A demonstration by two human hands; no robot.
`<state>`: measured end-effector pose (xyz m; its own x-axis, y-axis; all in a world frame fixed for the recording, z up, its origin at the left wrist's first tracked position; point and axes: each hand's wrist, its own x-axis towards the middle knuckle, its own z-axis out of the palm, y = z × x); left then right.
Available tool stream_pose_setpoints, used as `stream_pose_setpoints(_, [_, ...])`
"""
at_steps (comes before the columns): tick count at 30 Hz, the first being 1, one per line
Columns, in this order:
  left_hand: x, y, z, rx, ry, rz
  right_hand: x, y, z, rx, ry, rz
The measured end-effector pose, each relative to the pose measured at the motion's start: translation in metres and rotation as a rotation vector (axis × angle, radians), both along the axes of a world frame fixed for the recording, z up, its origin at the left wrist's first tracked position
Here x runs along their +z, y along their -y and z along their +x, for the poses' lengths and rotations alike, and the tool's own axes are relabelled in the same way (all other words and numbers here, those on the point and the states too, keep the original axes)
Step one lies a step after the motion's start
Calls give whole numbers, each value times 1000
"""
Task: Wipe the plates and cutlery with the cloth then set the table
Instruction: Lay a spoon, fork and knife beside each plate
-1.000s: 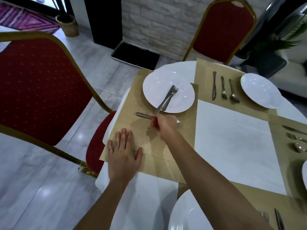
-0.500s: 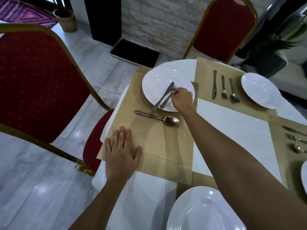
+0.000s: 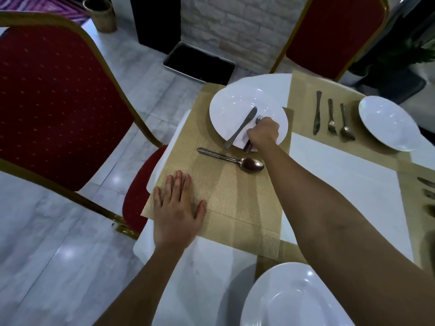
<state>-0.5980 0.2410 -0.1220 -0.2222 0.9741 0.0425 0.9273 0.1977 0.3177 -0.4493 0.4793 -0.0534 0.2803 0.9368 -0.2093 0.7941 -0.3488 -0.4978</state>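
A white plate [image 3: 231,107] sits at the far end of a gold woven placemat [image 3: 226,201]. A knife [image 3: 242,127] lies slanted across the plate. My right hand [image 3: 263,132] is over the plate's near right part, fingers curled round a fork [image 3: 258,118] whose tines poke out above the knuckles and whose handle end shows below. A spoon [image 3: 233,159] lies crosswise on the mat just below the plate. My left hand [image 3: 177,208] presses flat on the mat's near left corner, fingers straight. No cloth is in view.
A second place setting at the back right has a knife, fork and spoon [image 3: 332,117] beside a white plate [image 3: 388,123]. Another white plate [image 3: 294,300] is near me. Red gold-framed chairs stand at the left [image 3: 51,100] and far side [image 3: 334,34]. More cutlery [image 3: 427,191] lies at the right edge.
My right hand left the spoon on the mat, moved up to the plate and closed on the fork. The left hand stayed flat on the mat.
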Motion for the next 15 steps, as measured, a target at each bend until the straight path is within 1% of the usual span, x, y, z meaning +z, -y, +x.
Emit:
stream_pose_setpoints(4, [-1, -1, 0, -3, -3, 9, 4, 2, 4, -12, -37, -10])
stream_pose_setpoints(7, [0, 1, -1, -7, 9, 5, 9, 5, 12, -95, -148, -23])
stream_pose_setpoints(9, [2, -1, -1, -12, -1, 3, 20, 15, 14, -193, -342, -20])
stream_pose_setpoints(11, [3, -2, 0, -13, -2, -5, 32, 29, 9, -294, -601, -44])
stream_pose_setpoints(13, [5, -1, 0, -14, -11, -8, 41, 45, -1, -396, -817, -69])
stream_pose_setpoints(15, [7, -1, 0, -22, -16, -22, 36, 61, -9, -490, -929, -103])
